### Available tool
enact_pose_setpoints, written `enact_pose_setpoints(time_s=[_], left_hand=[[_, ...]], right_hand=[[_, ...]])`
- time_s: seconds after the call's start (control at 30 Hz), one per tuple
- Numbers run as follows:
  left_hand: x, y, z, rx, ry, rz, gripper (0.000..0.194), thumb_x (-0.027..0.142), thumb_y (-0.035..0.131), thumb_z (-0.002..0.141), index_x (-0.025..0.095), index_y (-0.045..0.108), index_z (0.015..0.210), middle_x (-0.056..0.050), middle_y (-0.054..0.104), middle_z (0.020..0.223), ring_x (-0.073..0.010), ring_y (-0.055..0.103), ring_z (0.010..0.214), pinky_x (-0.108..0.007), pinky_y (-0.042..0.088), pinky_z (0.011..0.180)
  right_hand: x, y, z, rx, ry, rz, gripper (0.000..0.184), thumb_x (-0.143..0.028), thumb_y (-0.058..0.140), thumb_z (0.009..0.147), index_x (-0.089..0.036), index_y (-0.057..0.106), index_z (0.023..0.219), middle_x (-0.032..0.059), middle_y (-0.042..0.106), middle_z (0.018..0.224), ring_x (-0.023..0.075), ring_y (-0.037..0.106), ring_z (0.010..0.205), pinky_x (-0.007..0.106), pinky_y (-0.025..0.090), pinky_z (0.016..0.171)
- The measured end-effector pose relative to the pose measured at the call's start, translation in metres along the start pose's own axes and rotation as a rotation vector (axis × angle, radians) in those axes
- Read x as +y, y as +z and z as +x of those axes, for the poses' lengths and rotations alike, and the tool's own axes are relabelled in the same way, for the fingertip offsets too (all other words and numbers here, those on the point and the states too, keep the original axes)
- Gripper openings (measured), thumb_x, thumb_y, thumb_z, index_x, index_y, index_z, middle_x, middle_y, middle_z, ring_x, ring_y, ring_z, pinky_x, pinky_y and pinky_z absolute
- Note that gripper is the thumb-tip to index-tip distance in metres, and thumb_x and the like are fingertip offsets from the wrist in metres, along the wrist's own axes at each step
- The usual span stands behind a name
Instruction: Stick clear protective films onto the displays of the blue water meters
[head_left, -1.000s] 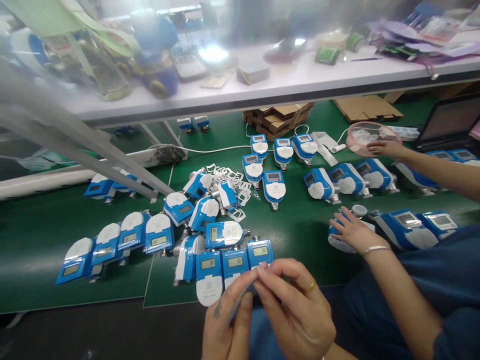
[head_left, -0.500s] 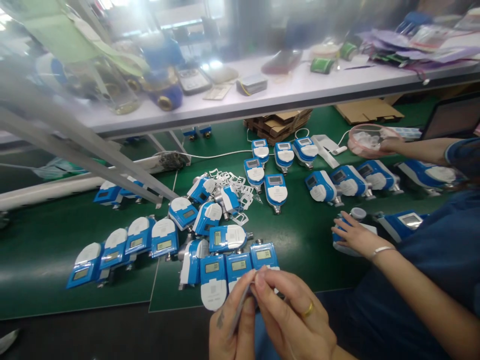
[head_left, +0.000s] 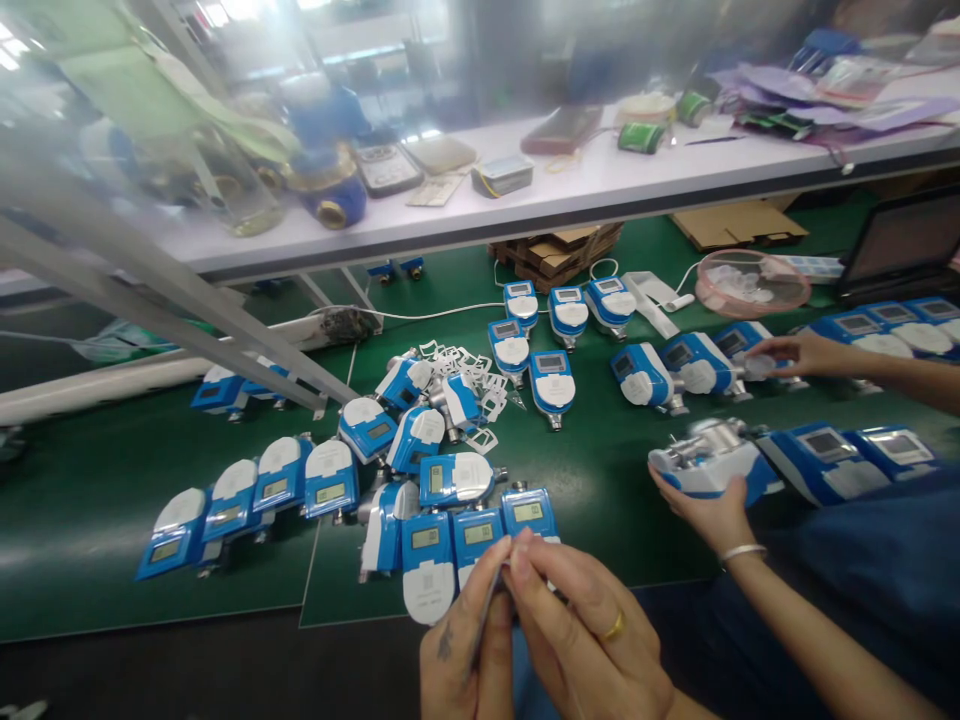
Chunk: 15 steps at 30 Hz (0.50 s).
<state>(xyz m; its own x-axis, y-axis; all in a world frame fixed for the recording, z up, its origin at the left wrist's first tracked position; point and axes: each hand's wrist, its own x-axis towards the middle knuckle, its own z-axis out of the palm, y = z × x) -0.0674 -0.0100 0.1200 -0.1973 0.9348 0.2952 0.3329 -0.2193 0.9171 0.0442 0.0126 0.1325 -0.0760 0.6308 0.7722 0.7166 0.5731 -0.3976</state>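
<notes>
My left hand [head_left: 463,645] is closed on a thin grey flat piece [head_left: 483,622], seen almost edge-on between thumb and fingers. The fingertips of my right hand [head_left: 600,635], with a ring on one finger, pinch at the top edge of that piece. What exactly it is stays hidden by my fingers. Just beyond my hands lie blue-and-white meters with small displays: one [head_left: 427,580] to the left, another [head_left: 474,535] in the middle and a third [head_left: 529,512] partly covered by my fingers.
White cut-out frames [head_left: 491,400] lie heaped among more meters. At right, a co-worker's hand [head_left: 712,515] holds an overturned meter [head_left: 701,465]; the other hand [head_left: 814,355] grips a clear cap. A pink basket [head_left: 791,298] stands behind. A white shelf [head_left: 450,215] spans the bench.
The co-worker has turned a meter over and brought a hand from the basket with a clear cap. My hands keep their pinch; the view shifted slightly.
</notes>
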Motion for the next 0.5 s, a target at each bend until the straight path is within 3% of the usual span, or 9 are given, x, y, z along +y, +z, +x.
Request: enact_pose_setpoints(time_s=[0.3, 0.5], left_hand=[[-0.003, -0.003, 0.002, 0.008, 0.042, 0.019, 0.033, 0.020, 0.051, 0.094, 0.029, 0.060, 0.124, 0.001, 0.071, 0.116, -0.0146, 0.068, 0.103, -0.020, 0.053, 0.093], [-0.012, -0.015, 0.008, -0.137, 0.183, 0.052, 0.045, 0.013, 0.052, 0.092, 0.030, 0.051, 0.134, 0.000, 0.068, 0.120, -0.0145, 0.067, 0.102, -0.016, 0.052, 0.091]], right_hand=[[-0.008, 0.006, 0.006, 0.086, 0.036, 0.010, 0.017, -0.006, 0.061, 0.085, -0.009, 0.071, 0.098, 0.0090, 0.075, 0.085, 0.0181, 0.073, 0.082, 0.023, 0.062, 0.071], [-0.010, 0.008, 0.005, 0.061, 0.005, -0.018, 0.016, -0.007, 0.058, 0.087, -0.007, 0.071, 0.097, 0.0115, 0.076, 0.086, 0.0185, 0.073, 0.083, 0.023, 0.062, 0.072]])
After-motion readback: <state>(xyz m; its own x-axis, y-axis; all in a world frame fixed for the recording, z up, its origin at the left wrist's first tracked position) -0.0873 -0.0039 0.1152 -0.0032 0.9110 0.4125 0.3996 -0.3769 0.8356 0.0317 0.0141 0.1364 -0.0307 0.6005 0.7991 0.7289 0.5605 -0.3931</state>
